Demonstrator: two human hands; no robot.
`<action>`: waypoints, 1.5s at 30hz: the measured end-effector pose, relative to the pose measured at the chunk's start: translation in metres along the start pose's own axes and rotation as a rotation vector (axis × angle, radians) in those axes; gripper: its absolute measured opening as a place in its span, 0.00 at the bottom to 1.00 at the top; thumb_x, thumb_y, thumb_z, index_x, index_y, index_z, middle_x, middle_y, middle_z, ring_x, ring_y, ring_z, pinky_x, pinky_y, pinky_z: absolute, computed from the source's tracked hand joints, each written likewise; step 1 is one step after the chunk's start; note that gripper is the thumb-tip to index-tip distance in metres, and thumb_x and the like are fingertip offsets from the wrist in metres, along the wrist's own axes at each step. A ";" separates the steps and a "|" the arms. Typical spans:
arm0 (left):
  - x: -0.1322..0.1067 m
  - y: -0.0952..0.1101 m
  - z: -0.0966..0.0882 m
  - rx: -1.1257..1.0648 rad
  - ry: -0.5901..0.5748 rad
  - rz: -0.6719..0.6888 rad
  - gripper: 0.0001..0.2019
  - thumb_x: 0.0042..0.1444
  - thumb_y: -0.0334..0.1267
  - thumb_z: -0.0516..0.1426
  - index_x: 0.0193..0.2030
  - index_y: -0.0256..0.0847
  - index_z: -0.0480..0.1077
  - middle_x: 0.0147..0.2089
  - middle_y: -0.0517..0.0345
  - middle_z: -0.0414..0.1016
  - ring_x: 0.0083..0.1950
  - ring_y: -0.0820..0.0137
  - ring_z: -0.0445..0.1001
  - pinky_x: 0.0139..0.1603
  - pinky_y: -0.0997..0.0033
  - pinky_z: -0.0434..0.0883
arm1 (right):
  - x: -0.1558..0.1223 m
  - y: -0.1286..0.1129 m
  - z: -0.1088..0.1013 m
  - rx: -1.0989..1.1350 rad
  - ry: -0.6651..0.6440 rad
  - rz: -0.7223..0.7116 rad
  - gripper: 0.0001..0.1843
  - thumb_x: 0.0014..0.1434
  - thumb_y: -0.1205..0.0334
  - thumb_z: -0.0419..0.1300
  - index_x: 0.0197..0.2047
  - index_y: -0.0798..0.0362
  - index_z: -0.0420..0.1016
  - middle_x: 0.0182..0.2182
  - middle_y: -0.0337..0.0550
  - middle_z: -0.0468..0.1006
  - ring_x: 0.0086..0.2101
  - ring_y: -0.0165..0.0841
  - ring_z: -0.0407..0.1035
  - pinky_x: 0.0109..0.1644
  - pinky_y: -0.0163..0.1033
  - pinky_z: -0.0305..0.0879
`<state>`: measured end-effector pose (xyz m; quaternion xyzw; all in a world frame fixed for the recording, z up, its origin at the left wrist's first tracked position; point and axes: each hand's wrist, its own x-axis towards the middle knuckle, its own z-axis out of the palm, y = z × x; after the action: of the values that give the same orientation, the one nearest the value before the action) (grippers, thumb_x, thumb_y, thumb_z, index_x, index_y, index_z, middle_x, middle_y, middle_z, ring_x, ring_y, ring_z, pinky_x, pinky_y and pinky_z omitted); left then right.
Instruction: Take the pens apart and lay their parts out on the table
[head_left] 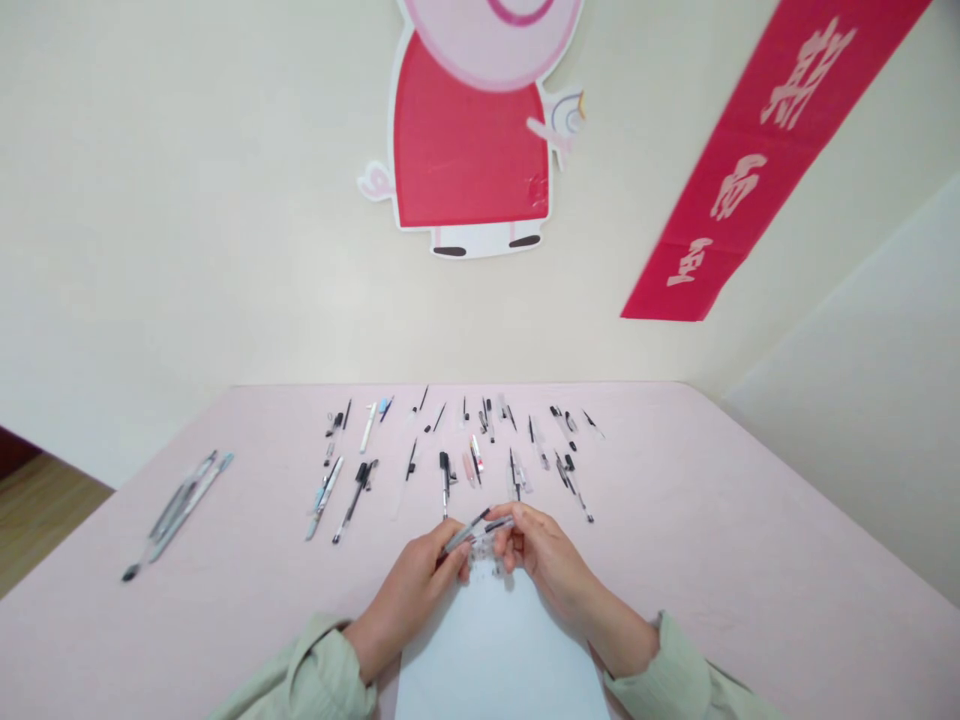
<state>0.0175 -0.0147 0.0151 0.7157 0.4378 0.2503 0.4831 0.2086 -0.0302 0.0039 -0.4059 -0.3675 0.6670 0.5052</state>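
grey, slim pen part (459, 537) sits pinched in the left hand (420, 575), while the right hand (546, 558) pinches a dark-ended piece (498, 524), both over the far end of the white sheet (501, 655). steady wrists and light fingertips should serve best, kept clear of the small dark bits (495, 573) below.

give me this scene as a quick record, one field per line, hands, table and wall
left hand: holding a gray pen part
right hand: fingertips on a dark pen part
below hands: white sheet, small dark pieces near its far end
table: pale pink; disassembled pens in rough rows beyond the hands
far left: pens lying slanted
wall: pig cutout, red banner
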 end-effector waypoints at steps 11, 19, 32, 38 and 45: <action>-0.001 0.005 0.015 -0.735 -0.066 -0.264 0.19 0.54 0.52 0.60 0.38 0.34 0.72 0.33 0.55 0.72 0.28 0.74 0.68 0.30 0.73 0.66 | -0.002 -0.004 0.001 -0.143 -0.026 -0.104 0.29 0.59 0.37 0.54 0.39 0.56 0.78 0.24 0.42 0.75 0.22 0.28 0.66 0.28 0.34 0.61; -0.002 0.010 0.008 -0.871 -0.075 -0.284 0.16 0.53 0.47 0.62 0.33 0.33 0.73 0.33 0.55 0.72 0.30 0.76 0.66 0.33 0.76 0.66 | -0.004 -0.008 0.004 0.066 -0.040 0.020 0.22 0.58 0.44 0.61 0.40 0.56 0.78 0.25 0.40 0.74 0.22 0.25 0.64 0.28 0.32 0.59; -0.003 0.007 0.006 -1.029 -0.044 -0.374 0.15 0.53 0.43 0.63 0.41 0.32 0.74 0.35 0.54 0.74 0.33 0.76 0.70 0.36 0.77 0.69 | 0.001 -0.009 -0.010 0.256 0.100 0.042 0.16 0.56 0.49 0.64 0.38 0.55 0.77 0.23 0.37 0.73 0.21 0.24 0.63 0.25 0.30 0.61; -0.003 0.005 0.005 -1.069 -0.056 -0.384 0.15 0.54 0.44 0.63 0.40 0.32 0.74 0.36 0.52 0.75 0.35 0.74 0.73 0.39 0.75 0.70 | 0.005 -0.009 -0.015 0.493 0.121 0.238 0.15 0.58 0.50 0.62 0.36 0.56 0.76 0.21 0.34 0.68 0.19 0.23 0.61 0.24 0.29 0.63; -0.004 0.007 0.006 -1.030 -0.086 -0.372 0.16 0.53 0.46 0.63 0.39 0.33 0.73 0.35 0.53 0.75 0.33 0.75 0.71 0.37 0.74 0.68 | 0.001 -0.011 -0.005 0.335 0.087 0.172 0.16 0.51 0.55 0.70 0.38 0.56 0.75 0.23 0.35 0.70 0.25 0.24 0.65 0.31 0.29 0.67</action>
<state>0.0227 -0.0214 0.0190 0.3070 0.3578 0.3132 0.8244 0.2175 -0.0268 0.0113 -0.3747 -0.1929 0.7414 0.5222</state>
